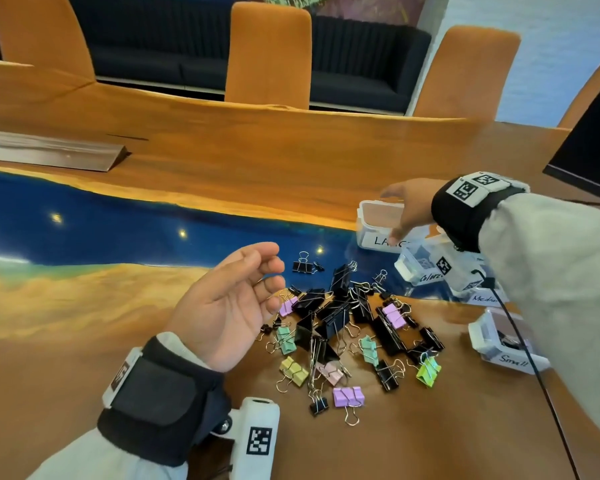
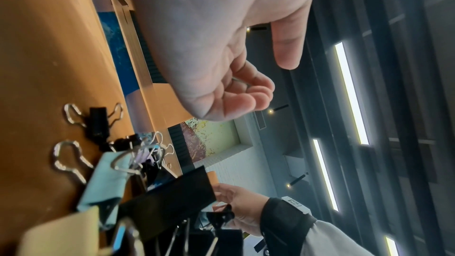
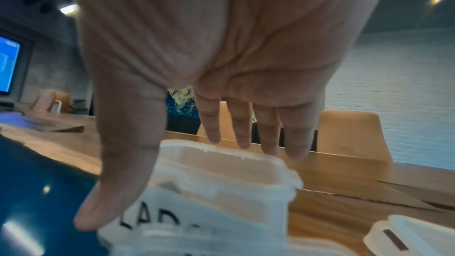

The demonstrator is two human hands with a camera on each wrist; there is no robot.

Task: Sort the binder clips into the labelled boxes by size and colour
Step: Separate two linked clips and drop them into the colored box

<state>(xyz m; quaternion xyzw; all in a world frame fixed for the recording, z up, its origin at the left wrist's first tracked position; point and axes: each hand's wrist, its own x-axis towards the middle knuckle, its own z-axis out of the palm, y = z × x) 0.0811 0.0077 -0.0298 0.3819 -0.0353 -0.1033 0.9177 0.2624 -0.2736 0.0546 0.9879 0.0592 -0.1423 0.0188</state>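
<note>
A heap of binder clips (image 1: 354, 327) lies on the table: large and small black ones mixed with purple, mint, yellow, pink and green ones. Above the white box labelled Large (image 1: 371, 221) hovers my right hand (image 1: 395, 213), its fingers (image 3: 240, 129) straight and spread with nothing in them. That box (image 3: 221, 178) looks empty inside. To the left of the heap my left hand (image 1: 274, 268) is raised palm-up. Its fingers (image 2: 256, 92) are loosely curled and I see no clip in the palm. A mint clip (image 2: 105, 178) and a black clip (image 2: 98, 122) lie just below it.
Boxes labelled Coloured (image 1: 420, 271), Medium (image 1: 482, 296) and Small (image 1: 499, 355) stand along the right of the heap; Small holds black clips. A black cable (image 1: 534, 358) crosses the Small box. A monitor (image 1: 593, 150) stands far right. Orange chairs line the table's far edge.
</note>
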